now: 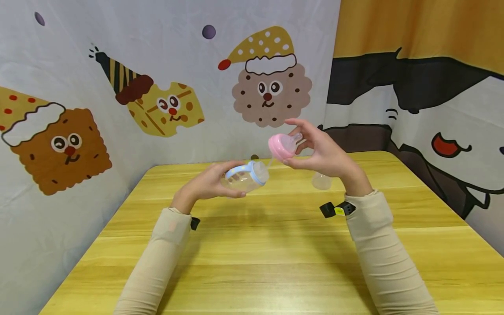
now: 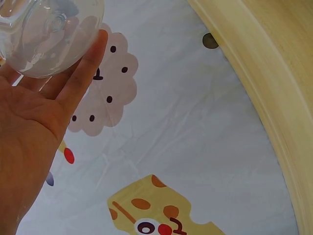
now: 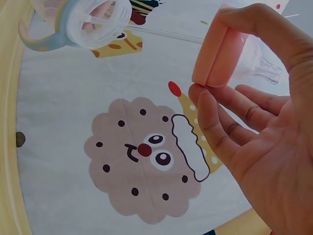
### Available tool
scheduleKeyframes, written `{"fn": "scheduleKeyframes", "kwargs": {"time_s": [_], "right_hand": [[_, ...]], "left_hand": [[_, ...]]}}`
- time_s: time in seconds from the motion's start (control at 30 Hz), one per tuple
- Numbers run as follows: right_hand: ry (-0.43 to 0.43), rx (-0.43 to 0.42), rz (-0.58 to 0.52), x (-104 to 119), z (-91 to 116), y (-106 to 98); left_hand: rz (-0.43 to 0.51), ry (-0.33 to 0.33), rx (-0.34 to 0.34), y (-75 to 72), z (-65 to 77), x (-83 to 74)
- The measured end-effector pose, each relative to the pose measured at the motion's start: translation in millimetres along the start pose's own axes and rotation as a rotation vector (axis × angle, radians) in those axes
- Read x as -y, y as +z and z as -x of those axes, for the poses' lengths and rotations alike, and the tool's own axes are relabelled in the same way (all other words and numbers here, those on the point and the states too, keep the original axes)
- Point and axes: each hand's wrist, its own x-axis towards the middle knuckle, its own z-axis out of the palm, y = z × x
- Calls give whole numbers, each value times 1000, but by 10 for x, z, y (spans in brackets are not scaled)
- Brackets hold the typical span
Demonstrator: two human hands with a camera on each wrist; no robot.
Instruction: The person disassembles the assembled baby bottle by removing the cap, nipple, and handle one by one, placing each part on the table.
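Observation:
Tilted above the table, a clear baby bottle (image 1: 242,180) with a pale blue handle (image 3: 43,44) lies in my left hand (image 1: 208,183), thumb and fingers on either side of its body. Its open mouth faces right. My right hand (image 1: 323,151) pinches a pink bottle collar (image 1: 280,147) between thumb and index finger. From that collar a clear nipple (image 3: 266,68) sticks out on the side away from the bottle. A thin clear straw (image 3: 166,34) runs from the collar to the bottle, its end inside the mouth. The left wrist view shows the bottle's base (image 2: 49,54) above my palm.
A clear domed cap (image 1: 321,181) stands on the wooden table (image 1: 244,262) behind my right wrist. Behind the table hangs a white curtain (image 1: 165,26) with cartoon biscuits and cheese. A cartoon cloth (image 1: 425,113) hangs at the right. Black straps are on both wrists.

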Motion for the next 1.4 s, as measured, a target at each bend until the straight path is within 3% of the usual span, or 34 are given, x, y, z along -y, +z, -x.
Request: {"fn": "scheduleKeyframes", "kwargs": {"time_s": [0.47, 0.77, 1.1, 1.4], "right_hand": [[54, -85, 9, -3, 47, -134], [130, -90, 34, -195, 77, -184], [254, -46, 5, -560, 130, -169], [264, 36, -31, -761, 200, -207]], "left_hand": [[-12, -20, 0, -19, 12, 19], [-18, -29, -3, -22, 25, 9], [-23, -17, -9, -24, 25, -9], [-31, -13, -9, -27, 19, -24]]}}
